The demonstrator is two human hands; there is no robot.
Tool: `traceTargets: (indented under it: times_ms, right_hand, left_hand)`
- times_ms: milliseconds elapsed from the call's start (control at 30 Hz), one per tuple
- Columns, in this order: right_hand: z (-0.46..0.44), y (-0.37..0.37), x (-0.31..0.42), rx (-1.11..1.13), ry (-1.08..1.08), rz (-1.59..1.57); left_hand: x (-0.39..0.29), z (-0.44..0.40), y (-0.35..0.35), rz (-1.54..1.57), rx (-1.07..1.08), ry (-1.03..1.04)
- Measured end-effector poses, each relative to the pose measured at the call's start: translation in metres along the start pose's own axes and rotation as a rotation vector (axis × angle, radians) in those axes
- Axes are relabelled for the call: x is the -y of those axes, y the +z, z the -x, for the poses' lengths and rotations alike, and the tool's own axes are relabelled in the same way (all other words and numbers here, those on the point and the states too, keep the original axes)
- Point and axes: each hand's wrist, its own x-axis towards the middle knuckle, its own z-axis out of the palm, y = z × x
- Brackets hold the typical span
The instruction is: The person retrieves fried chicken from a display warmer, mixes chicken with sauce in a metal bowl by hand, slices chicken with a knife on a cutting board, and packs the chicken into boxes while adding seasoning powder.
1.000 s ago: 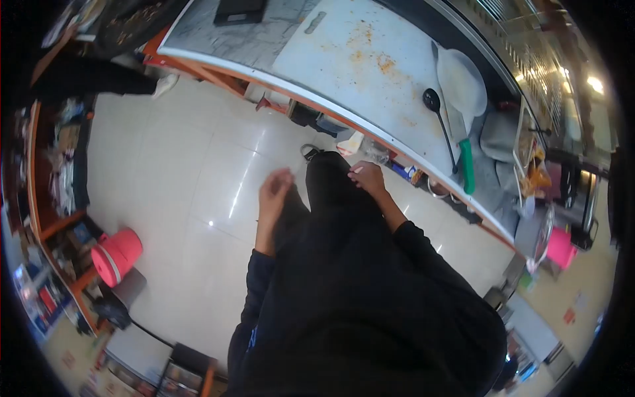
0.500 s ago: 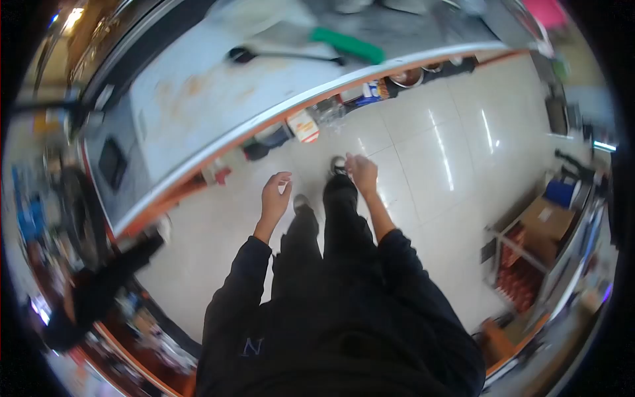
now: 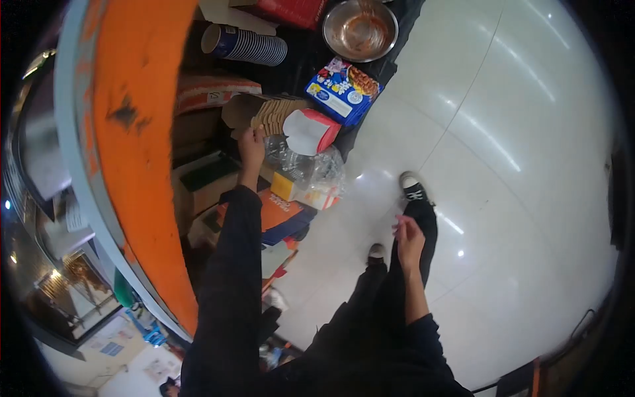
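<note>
My left hand reaches into a shelf under the counter. Its fingers are closed at the lower edge of a stack of folded brown cardboard food boxes; the exact grip is partly hidden. Right beside the stack is a red-and-white paper box, with clear plastic packaging below it. Over the floor, well away from the shelf, my right hand hangs loosely with half-bent fingers and nothing visible in it.
The orange counter edge runs along the left, close to my left arm. The shelf also holds stacked paper cups, a stained metal bowl, a blue packet and an orange-and-blue box. Tiled floor lies right.
My view has turned and come closer to the shelf under the counter. My left hand has gone from hanging over the floor to the brown cardboard food boxes. My right hand still hangs free.
</note>
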Motion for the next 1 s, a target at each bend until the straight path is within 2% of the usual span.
traceTargets:
  times_ms: [67, 133, 167, 200, 267, 333, 400, 533, 633, 733, 833, 933, 1000]
  right_hand:
    - [-0.017, 0.023, 0.037, 0.071, -0.038, 0.078]
    - [-0.036, 0.069, 0.07, 0.167, -0.181, 0.133]
    - [-0.044, 0.098, 0.085, 0.235, -0.28, 0.164]
    - [-0.053, 0.139, 0.086, 0.294, -0.313, -0.021]
    - [-0.063, 0.211, 0.121, 0.33, -0.472, 0.076]
    - [-0.075, 0.27, 0.135, 0.245, -0.587, 0.122]
    - [-0.08, 0.322, 0.14, 0.117, -0.589, 0.219]
    - [-0.086, 0.327, 0.141, 0.25, -0.594, 0.32]
    - [-0.084, 0.326, 0.148, 0.287, -0.609, 0.35]
    - [-0.083, 0.321, 0.149, 0.34, -0.624, 0.379]
    - [-0.087, 0.328, 0.14, 0.297, -0.686, 0.355]
    - [-0.091, 0.32, 0.156, 0.511, -0.527, 0.373]
    - [-0.084, 0.32, 0.16, 0.475, -0.63, 0.282]
  left_hand:
    - [0.003, -0.006, -0.002, 0.087, 0.047, -0.012]
    - [0.027, 0.0, 0.001, 0.25, 0.093, 0.047]
    - [0.028, 0.003, -0.005, 0.263, 0.205, -0.035]
    - [0.03, 0.006, -0.011, 0.278, 0.312, -0.117]
    - [0.075, 0.002, 0.012, 0.379, 0.306, -0.042]
    - [0.021, 0.006, -0.023, 0.411, 0.529, -0.087]
    - [0.028, -0.003, -0.02, 0.421, 0.458, -0.134]
    - [0.009, -0.002, -0.023, 0.382, 0.299, -0.14]
    - [0.051, 0.001, 0.007, 0.703, 0.163, 0.051]
    - [0.028, 0.004, -0.007, 0.532, 0.055, 0.041]
    - [0.038, 0.003, -0.011, 0.433, -0.006, 0.088]
    - [0.046, 0.003, -0.021, 0.469, 0.01, -0.083]
    - [0.033, 0.025, -0.032, 0.105, -0.336, 0.039]
